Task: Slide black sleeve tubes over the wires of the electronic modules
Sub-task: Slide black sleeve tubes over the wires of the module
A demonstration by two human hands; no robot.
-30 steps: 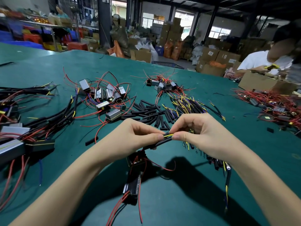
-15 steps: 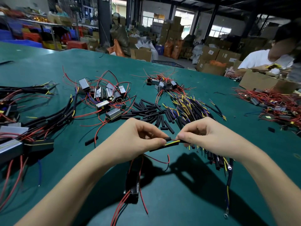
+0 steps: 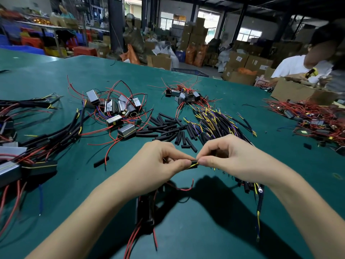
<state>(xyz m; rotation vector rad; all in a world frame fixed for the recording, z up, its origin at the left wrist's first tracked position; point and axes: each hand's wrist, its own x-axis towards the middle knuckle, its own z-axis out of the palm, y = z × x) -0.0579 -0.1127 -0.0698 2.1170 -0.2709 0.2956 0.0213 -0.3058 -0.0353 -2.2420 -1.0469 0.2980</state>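
From the head view, both hands meet above the green worktop (image 3: 186, 230), close to the viewer. The left hand (image 3: 158, 165) has its thumb and fingers curled and pinched on a black sleeve tube (image 3: 192, 163), whose short end shows between the two hands. The right hand (image 3: 229, 156) pinches the yellow wire (image 3: 194, 166) that runs alongside or into that tube end; the spot is small and partly covered by fingertips, so which of the two it is cannot be told for sure. The two hands' fingertips nearly touch.

Below the left hand hangs a dark module (image 3: 144, 212) with red wires (image 3: 134, 238) trailing toward the near edge; it is blurred, and whether it rests on the worktop is unclear. A looped red wire (image 3: 184, 188) curls just under the hands.

Beyond the hands lies a pile of loose black sleeve tubes (image 3: 168, 128). To its right is a bundle of sleeved leads (image 3: 214, 122) with yellow and purple tips. To the left of the pile sits a cluster of metal-cased modules (image 3: 115, 113) tangled in red wire, and a smaller cluster (image 3: 184, 95) lies farther back. Finished harnesses (image 3: 37, 143) spread along the left edge. At far right a cardboard box (image 3: 291, 92) stands near another heap of red-wired parts (image 3: 317, 120), and a person in a white shirt (image 3: 298, 66) sits behind it.
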